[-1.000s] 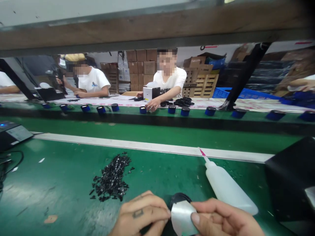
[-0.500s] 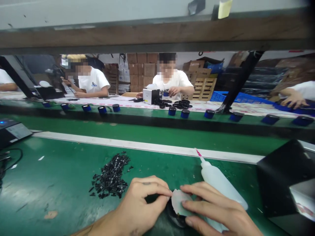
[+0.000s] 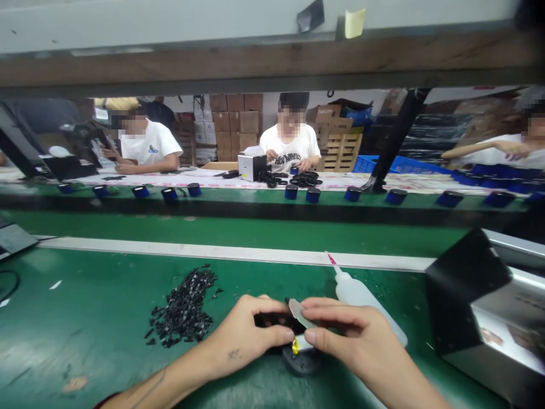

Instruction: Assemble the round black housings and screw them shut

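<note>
On the green bench in front of me is a black round housing [image 3: 301, 364]. My left hand [image 3: 251, 328] is closed at its left side, with thumb and index finger gripping it; the exact contact is partly hidden. My right hand [image 3: 347, 329] pinches a thin, whitish round disc [image 3: 299, 314], which is tilted up over the housing. Under the disc a small silver-white block with a yellow end [image 3: 300, 343] shows inside the housing, close to both thumbs. Just behind my right hand lies a translucent squeeze bottle [image 3: 368, 304] with a pink-tipped nozzle.
A pile of small black pieces [image 3: 183, 307] lies left of my hands. An open black-and-white box [image 3: 472, 307] stands at the right. Beyond the white strip [image 3: 230, 253], several blue-black round units [image 3: 313, 195] line the far ledge, where co-workers sit. A shelf [image 3: 238, 62] hangs overhead.
The disc has gone from lying nearly flat over the housing to tilted up, exposing the silver-white block with the yellow end. My view has shifted slightly right.
</note>
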`<action>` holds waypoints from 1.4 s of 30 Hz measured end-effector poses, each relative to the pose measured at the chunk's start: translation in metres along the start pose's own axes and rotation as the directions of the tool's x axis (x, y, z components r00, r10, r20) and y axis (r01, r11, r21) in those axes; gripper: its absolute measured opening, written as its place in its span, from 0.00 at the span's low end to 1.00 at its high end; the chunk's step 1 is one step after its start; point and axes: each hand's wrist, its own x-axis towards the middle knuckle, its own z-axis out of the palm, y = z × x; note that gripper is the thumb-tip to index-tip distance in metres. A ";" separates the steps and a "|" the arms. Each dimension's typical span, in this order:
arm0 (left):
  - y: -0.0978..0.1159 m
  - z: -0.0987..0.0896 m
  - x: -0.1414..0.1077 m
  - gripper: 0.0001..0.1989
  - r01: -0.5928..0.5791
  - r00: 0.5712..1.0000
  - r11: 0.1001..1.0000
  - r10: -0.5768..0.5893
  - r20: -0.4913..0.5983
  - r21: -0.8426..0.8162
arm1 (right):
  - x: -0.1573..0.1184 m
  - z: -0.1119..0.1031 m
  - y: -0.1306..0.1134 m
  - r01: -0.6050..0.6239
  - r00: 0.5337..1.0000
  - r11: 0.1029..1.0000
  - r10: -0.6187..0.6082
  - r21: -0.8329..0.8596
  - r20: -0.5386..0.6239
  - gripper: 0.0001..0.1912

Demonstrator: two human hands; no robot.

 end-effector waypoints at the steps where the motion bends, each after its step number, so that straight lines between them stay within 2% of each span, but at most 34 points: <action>1: 0.000 -0.001 0.003 0.08 0.005 0.999 1.000 -0.004 0.045 -0.008 | 0.000 0.000 0.000 -0.005 1.000 1.000 0.005 0.001 -0.003 0.14; 4: -0.003 -0.003 0.013 0.04 0.058 0.995 0.998 -0.056 0.079 -0.024 | -0.003 -0.001 0.003 -0.018 1.000 1.000 0.018 0.015 -0.001 0.13; 8: -0.010 -0.003 0.026 0.10 0.168 0.979 0.983 -0.156 0.130 -0.081 | -0.007 -0.010 0.012 -0.009 0.997 1.000 0.011 -0.023 0.078 0.11; 10: -0.012 -0.003 0.031 0.12 0.260 0.954 0.957 -0.235 0.188 -0.124 | -0.008 -0.015 0.015 0.073 0.984 0.991 -0.054 -0.110 0.168 0.08; 12: -0.012 -0.003 0.035 0.12 0.343 0.922 0.925 -0.298 0.246 -0.165 | -0.009 -0.019 0.017 0.230 0.951 0.949 -0.171 -0.217 0.256 0.07; 15: -0.009 -0.004 0.039 0.14 0.408 0.891 0.891 -0.340 0.302 -0.198 | -0.009 -0.021 0.014 0.465 0.865 0.805 -0.323 -0.369 0.384 0.07; 17: -0.008 -0.005 0.041 0.16 0.439 0.870 0.875 -0.358 0.338 -0.204 | -0.009 -0.022 0.012 0.544 0.816 0.726 -0.342 -0.421 0.466 0.08; 19: -0.008 -0.006 0.043 0.16 0.463 0.856 0.860 -0.370 0.361 -0.216 | -0.009 -0.022 0.011 0.552 0.801 0.719 -0.315 -0.423 0.509 0.10; 22: -0.011 -0.006 0.046 0.16 0.472 0.855 0.847 -0.372 0.361 -0.244 | -0.009 -0.021 0.006 0.547 0.793 0.714 -0.273 -0.438 0.544 0.13; 27: -0.013 -0.006 0.046 0.17 0.488 0.848 0.826 -0.372 0.377 -0.283 | -0.006 -0.016 -0.011 0.690 0.710 0.498 -0.323 -0.526 0.626 0.10; 29: -0.012 -0.007 0.043 0.17 0.477 0.855 0.826 -0.357 0.377 -0.301 | -0.005 -0.015 -0.014 0.717 0.687 0.459 -0.342 -0.525 0.641 0.10; 33: -0.011 -0.010 0.036 0.16 0.448 0.875 0.824 -0.323 0.362 -0.346 | -0.004 -0.014 -0.013 0.716 0.686 0.465 -0.332 -0.520 0.648 0.10; 38: -0.016 -0.011 0.025 0.13 0.379 0.918 0.855 -0.298 0.264 -0.354 | -0.005 -0.014 -0.007 0.744 0.659 0.429 -0.345 -0.513 0.668 0.13; 42: -0.022 -0.011 0.022 0.17 0.385 0.912 0.858 -0.298 0.282 -0.338 | -0.005 -0.015 -0.001 0.759 0.642 0.457 -0.414 -0.463 0.645 0.14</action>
